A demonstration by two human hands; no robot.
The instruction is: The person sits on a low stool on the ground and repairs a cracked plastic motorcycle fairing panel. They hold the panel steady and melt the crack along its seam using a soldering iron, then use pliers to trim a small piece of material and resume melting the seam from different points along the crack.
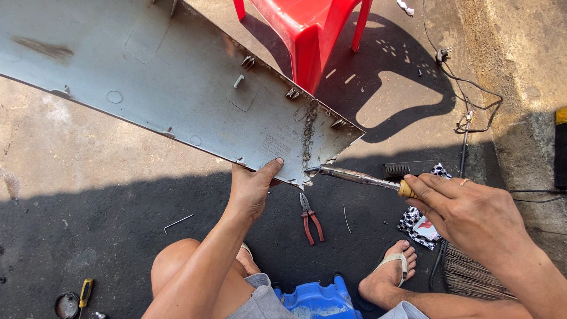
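While the left hand (251, 189) gripped the grey panel (177, 88) edge, the right hand (466, 210) clasped a soldering iron (360, 177). Its tip touched the panel's cracked seam. Pliers (310, 218) lay on the floor.

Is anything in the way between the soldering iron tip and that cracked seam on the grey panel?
Nothing visible. The soldering iron, held by the right hand, has its tip at the seam's lower end on the grey panel. The left hand grips the panel edge beside it, clear of the seam.

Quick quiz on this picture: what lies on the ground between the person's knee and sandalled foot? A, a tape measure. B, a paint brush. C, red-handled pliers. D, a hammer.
C: the red-handled pliers lie on the dark ground just below the grey panel, between the left hand and the right hand, which holds the soldering tool.
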